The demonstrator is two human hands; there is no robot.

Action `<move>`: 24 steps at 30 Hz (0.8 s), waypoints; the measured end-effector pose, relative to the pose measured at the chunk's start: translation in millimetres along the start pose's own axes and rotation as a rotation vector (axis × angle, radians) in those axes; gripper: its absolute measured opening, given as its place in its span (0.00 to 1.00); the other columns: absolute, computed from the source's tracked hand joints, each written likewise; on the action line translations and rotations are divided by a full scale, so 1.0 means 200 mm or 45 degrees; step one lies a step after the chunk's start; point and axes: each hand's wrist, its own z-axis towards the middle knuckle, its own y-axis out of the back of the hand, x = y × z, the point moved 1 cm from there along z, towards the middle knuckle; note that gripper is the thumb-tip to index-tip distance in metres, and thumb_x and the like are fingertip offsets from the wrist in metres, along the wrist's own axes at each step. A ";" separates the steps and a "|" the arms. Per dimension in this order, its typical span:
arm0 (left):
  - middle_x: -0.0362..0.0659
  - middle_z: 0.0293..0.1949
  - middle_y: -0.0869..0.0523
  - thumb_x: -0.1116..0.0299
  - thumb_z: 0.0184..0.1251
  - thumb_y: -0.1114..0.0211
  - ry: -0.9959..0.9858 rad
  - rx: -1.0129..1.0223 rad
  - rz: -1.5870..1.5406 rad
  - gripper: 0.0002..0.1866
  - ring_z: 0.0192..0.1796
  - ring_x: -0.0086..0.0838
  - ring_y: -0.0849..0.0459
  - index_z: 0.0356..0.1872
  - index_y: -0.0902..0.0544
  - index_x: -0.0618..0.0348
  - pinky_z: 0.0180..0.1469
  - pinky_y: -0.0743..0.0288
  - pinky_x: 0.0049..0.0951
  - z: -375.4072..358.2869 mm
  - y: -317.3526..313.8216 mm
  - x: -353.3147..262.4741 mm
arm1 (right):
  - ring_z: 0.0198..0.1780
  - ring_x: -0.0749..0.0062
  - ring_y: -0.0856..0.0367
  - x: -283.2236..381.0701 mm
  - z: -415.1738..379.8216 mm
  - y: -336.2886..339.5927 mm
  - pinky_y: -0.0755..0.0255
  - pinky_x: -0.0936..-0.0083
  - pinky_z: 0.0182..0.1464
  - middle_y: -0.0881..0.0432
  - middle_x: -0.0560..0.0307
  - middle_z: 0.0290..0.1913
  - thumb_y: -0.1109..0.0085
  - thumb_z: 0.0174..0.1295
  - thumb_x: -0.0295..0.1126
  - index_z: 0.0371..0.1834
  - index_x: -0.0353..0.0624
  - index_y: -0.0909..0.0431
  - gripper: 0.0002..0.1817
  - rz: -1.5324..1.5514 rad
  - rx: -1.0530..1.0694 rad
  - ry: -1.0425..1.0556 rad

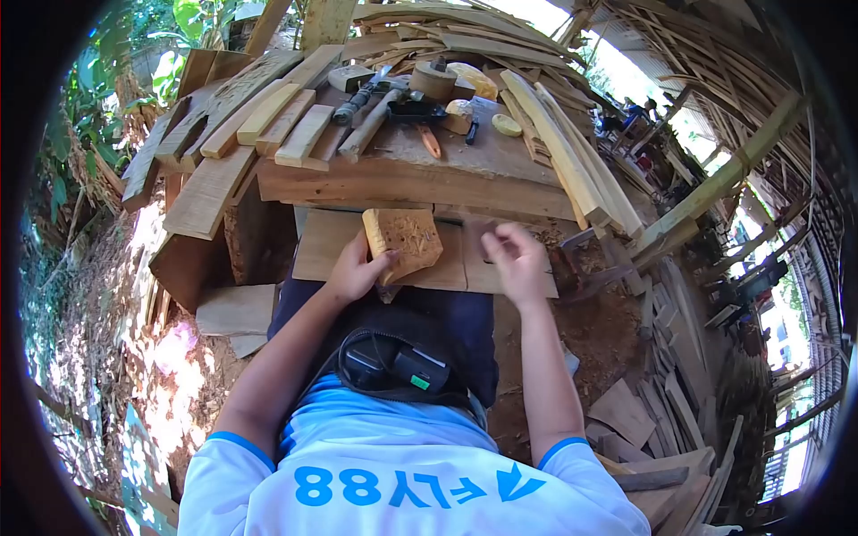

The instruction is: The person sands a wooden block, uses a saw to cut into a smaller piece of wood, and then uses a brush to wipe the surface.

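Note:
My left hand grips a squarish wooden block by its left edge, thumb on top. Small chips or carved marks show on the block's upper face. The block is over a wide wooden board that lies across my lap. To the right, my right hand is apart from the block, above the board's right part. Its fingers are curled together and slightly blurred. Whether something small is in them I cannot make out.
Ahead stands a thick wooden bench. On it are a hammer-like wooden tool, an orange-handled brush, a round wooden piece and several planks. Long strips lean at its right. Scrap wood lies at lower right.

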 end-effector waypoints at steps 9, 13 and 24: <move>0.46 0.53 0.14 0.59 0.71 0.29 -0.105 0.050 0.113 0.32 0.54 0.27 0.16 0.67 0.28 0.68 0.60 0.21 0.33 0.01 0.00 0.06 | 0.39 0.75 0.15 -0.14 0.61 0.19 0.21 0.77 0.40 0.11 0.61 0.45 0.34 0.72 0.30 0.64 0.41 0.22 0.19 1.191 -0.275 -0.808; 0.56 0.53 0.12 0.55 0.63 0.27 -0.208 0.036 0.174 0.37 0.57 0.40 0.13 0.67 0.26 0.70 0.62 0.21 0.37 -0.02 -0.01 -0.01 | 0.51 0.64 0.12 -0.01 0.65 0.08 0.18 0.69 0.50 0.12 0.52 0.59 0.40 0.76 0.32 0.72 0.39 0.28 0.24 0.968 -0.166 -0.743; 0.45 0.60 0.19 0.70 0.48 0.24 -0.627 -0.029 0.935 0.36 0.66 0.45 0.22 0.66 0.18 0.45 0.69 0.32 0.49 -0.06 -0.03 -0.09 | 0.54 0.54 0.12 0.28 0.50 -0.34 0.20 0.63 0.58 0.10 0.44 0.51 0.34 0.69 0.34 0.58 0.44 0.15 0.17 -0.387 0.424 0.028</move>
